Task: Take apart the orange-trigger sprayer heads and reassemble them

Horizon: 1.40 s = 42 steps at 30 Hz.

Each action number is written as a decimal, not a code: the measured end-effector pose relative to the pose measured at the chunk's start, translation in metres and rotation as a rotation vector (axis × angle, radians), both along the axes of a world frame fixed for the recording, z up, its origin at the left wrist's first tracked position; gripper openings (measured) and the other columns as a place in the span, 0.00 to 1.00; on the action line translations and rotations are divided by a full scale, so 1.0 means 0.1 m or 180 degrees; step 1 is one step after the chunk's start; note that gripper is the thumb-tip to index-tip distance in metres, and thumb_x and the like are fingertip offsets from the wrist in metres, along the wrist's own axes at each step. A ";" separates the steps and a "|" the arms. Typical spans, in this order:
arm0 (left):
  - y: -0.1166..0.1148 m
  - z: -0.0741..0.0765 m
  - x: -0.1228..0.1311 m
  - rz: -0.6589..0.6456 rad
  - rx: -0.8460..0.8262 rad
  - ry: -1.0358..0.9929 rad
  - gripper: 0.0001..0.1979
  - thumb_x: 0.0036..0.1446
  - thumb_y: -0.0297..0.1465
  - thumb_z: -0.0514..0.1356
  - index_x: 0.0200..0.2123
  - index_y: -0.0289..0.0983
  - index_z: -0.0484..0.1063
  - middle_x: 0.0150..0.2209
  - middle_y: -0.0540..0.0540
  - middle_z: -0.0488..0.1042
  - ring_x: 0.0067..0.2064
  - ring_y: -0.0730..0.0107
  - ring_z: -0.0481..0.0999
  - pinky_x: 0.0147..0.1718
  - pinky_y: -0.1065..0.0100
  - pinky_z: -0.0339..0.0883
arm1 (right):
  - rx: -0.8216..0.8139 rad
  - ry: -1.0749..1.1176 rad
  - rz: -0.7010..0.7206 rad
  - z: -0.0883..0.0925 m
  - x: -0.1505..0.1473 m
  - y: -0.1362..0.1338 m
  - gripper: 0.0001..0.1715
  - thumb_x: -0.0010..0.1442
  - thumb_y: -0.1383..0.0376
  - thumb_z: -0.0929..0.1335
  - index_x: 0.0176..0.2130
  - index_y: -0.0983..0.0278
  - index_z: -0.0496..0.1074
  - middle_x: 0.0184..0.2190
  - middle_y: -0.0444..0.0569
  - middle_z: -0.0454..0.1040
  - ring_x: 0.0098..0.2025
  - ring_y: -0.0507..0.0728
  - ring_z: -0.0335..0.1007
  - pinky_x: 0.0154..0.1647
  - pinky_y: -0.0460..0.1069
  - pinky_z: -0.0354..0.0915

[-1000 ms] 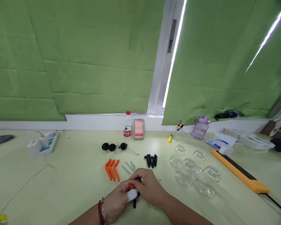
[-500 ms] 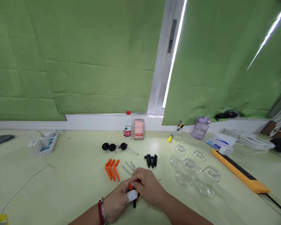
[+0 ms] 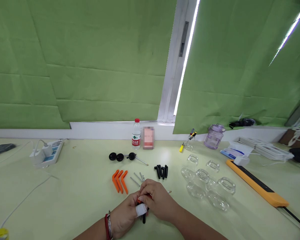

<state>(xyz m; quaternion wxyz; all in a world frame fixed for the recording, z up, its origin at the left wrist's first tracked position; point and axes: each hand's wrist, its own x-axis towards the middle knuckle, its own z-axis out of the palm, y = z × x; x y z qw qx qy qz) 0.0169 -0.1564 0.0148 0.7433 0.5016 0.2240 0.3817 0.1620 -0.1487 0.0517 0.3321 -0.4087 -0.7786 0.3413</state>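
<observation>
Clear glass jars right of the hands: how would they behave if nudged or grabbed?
The clear glass jars look rounded and several lie on their sides, so a nudge would probably roll them. They sit clustered, likely to clink together. Smooth glass: probably slippery and breakable if dropped.

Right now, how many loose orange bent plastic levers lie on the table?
3: the orange bent plastic levers lie side by side left of the metal screws. Another orange piece sits partly hidden between the left hand and right hand.
</observation>
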 end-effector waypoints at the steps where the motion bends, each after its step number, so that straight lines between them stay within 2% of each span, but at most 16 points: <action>1: 0.00 0.01 0.00 0.0002 0.0012 -0.0002 0.12 0.44 0.36 0.68 0.30 0.35 0.72 0.28 0.51 0.66 0.32 0.73 0.61 0.34 0.71 0.56 | 0.0013 -0.0052 0.0035 0.01 0.01 0.00 0.11 0.54 0.72 0.65 0.27 0.63 0.75 0.35 0.45 0.71 0.36 0.50 0.68 0.38 0.44 0.63; 4: -0.01 0.04 -0.01 -0.0019 0.0048 0.0012 0.11 0.45 0.34 0.68 0.28 0.35 0.72 0.27 0.52 0.67 0.31 0.74 0.62 0.35 0.72 0.57 | 0.0112 -0.0186 0.0182 0.05 0.03 -0.02 0.12 0.56 0.71 0.64 0.27 0.63 0.75 0.35 0.45 0.70 0.37 0.50 0.68 0.39 0.44 0.62; 13: 0.01 0.16 -0.05 -0.0260 0.0172 0.0416 0.14 0.41 0.29 0.69 0.35 0.36 0.74 0.29 0.50 0.72 0.35 0.68 0.70 0.38 0.67 0.62 | 0.0565 -0.0674 0.0509 0.05 0.06 -0.07 0.10 0.59 0.66 0.64 0.33 0.62 0.76 0.42 0.49 0.69 0.45 0.55 0.65 0.46 0.49 0.61; 17: 0.01 0.12 -0.07 -0.0071 0.0146 0.0635 0.16 0.42 0.26 0.66 0.38 0.37 0.71 0.30 0.52 0.70 0.30 0.73 0.67 0.31 0.70 0.64 | 0.0903 -0.0702 0.0516 0.04 0.06 -0.05 0.11 0.60 0.67 0.63 0.33 0.62 0.75 0.43 0.49 0.70 0.46 0.56 0.64 0.50 0.51 0.60; 19: 0.02 0.09 -0.08 0.0038 0.0015 0.0779 0.15 0.43 0.26 0.64 0.38 0.38 0.70 0.29 0.53 0.68 0.28 0.74 0.66 0.27 0.71 0.64 | 0.1133 -0.0559 0.0233 0.03 0.10 0.02 0.12 0.61 0.67 0.61 0.36 0.62 0.74 0.43 0.50 0.71 0.47 0.56 0.63 0.51 0.53 0.59; 21: 0.03 0.08 -0.09 0.0105 -0.0108 0.0845 0.14 0.43 0.25 0.63 0.37 0.37 0.69 0.27 0.54 0.65 0.28 0.74 0.66 0.28 0.69 0.65 | 0.1264 -0.0362 -0.0348 -0.01 0.21 0.16 0.15 0.63 0.67 0.58 0.41 0.62 0.72 0.44 0.52 0.71 0.48 0.57 0.63 0.52 0.53 0.59; 24: 0.04 0.10 -0.11 0.0215 -0.0170 0.0814 0.12 0.41 0.22 0.61 0.33 0.37 0.69 0.27 0.53 0.62 0.29 0.74 0.67 0.31 0.67 0.67 | 0.1132 -0.0337 -0.1409 -0.15 0.45 0.43 0.18 0.64 0.67 0.56 0.46 0.64 0.69 0.47 0.54 0.69 0.52 0.57 0.61 0.55 0.54 0.57; 26: 0.05 0.12 -0.12 0.0299 -0.0219 0.0773 0.13 0.41 0.22 0.61 0.34 0.37 0.70 0.29 0.52 0.62 0.30 0.73 0.66 0.31 0.67 0.67 | 0.0856 -0.0610 -0.1810 -0.30 0.61 0.60 0.18 0.63 0.67 0.56 0.47 0.66 0.68 0.49 0.56 0.68 0.53 0.58 0.60 0.56 0.53 0.56; 29: 0.06 0.13 -0.14 0.0402 -0.0314 0.0663 0.14 0.43 0.23 0.61 0.37 0.36 0.70 0.32 0.50 0.63 0.34 0.71 0.66 0.33 0.66 0.67 | 0.0562 -0.0874 -0.2003 -0.50 0.77 0.77 0.18 0.61 0.68 0.57 0.48 0.68 0.67 0.48 0.57 0.69 0.51 0.59 0.63 0.53 0.52 0.58; 32: 0.07 0.12 -0.16 0.0455 -0.0372 0.0489 0.13 0.45 0.24 0.61 0.38 0.36 0.71 0.34 0.48 0.64 0.36 0.68 0.65 0.37 0.63 0.66 | 0.0468 -0.0974 -0.2066 -0.61 0.81 0.84 0.17 0.57 0.70 0.60 0.46 0.68 0.69 0.45 0.57 0.71 0.48 0.60 0.66 0.50 0.52 0.60; 42: 0.14 0.09 -0.23 0.0617 -0.0469 0.0140 0.14 0.46 0.23 0.61 0.39 0.39 0.71 0.37 0.48 0.67 0.40 0.65 0.65 0.41 0.60 0.64 | 0.0229 -0.1325 -0.2343 -0.66 0.86 0.89 0.18 0.54 0.75 0.61 0.44 0.69 0.69 0.42 0.58 0.71 0.45 0.60 0.66 0.45 0.50 0.59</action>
